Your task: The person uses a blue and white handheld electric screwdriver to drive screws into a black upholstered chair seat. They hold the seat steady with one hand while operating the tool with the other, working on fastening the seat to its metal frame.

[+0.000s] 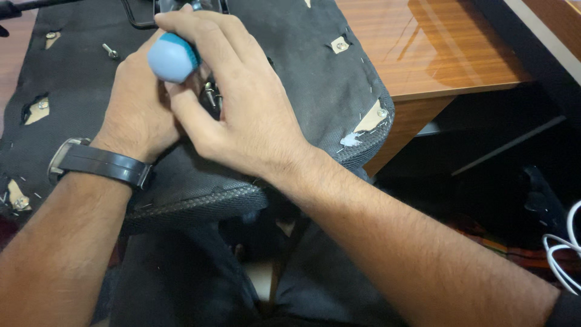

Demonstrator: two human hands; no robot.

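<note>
The right hand (242, 103) grips a screwdriver (174, 56) by its blue rounded handle, fingers wrapped over the top. The left hand (138, 109), wearing a dark wristwatch (100, 162), is closed beside it, touching the handle from below. Both rest on an upturned black seat cushion (315, 72) lying on the wooden surface (436, 48). A loose screw (110, 51) lies just beyond the left hand.

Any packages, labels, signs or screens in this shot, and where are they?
None in view: only the black fabric chair seat underside on the wooden desk, both hands around a blue round-handled screwdriver, and a black wristwatch whose face is turned away.
</note>
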